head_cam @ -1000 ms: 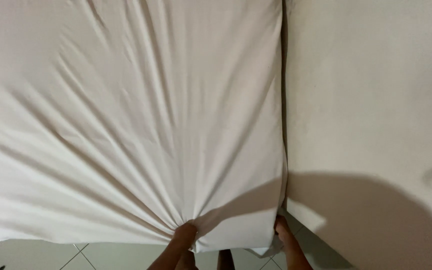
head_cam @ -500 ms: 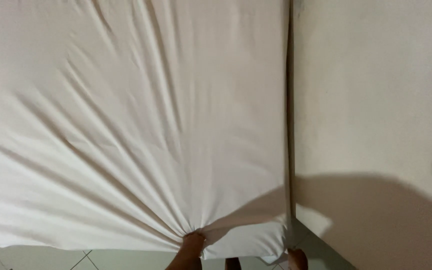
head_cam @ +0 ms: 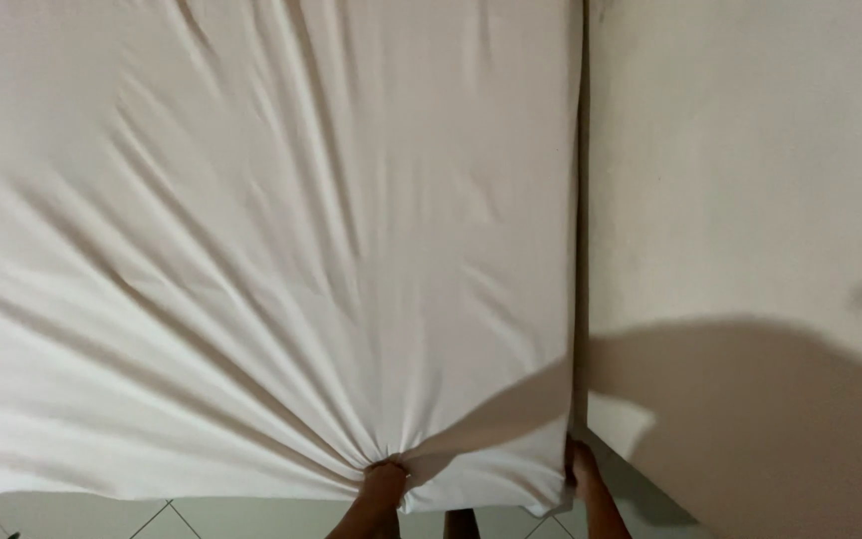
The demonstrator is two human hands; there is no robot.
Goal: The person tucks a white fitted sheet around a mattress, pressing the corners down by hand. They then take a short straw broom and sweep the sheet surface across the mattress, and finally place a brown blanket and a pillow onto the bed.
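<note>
The fingers of the left hand are bunching together on a gathered fold of the white, wrinkled cotton bed sheet, pinching the cloth at the near edge of the mattress so that long creases are fanning out from the grip across the whole surface. The right hand is resting at the near right corner of the sheet, where the cloth is wrapping down over the mattress corner; its fingers are lying against the fabric, but whether they are clamped on it or just pressing cannot be told, since they are partly hidden behind the corner.

Judging by how things lie, the sheet is already covering the top of the mattress and the right-hand side is sitting straight along the dark gap beside the plain off-white wall. The near corner is looking only half seated, and the strong radiating wrinkles are suggesting that smoothing is still left.

Below the mattress edge, pale floor tiles with dark joints are showing. No packages, labels or signs are appearing anywhere in view.
</note>
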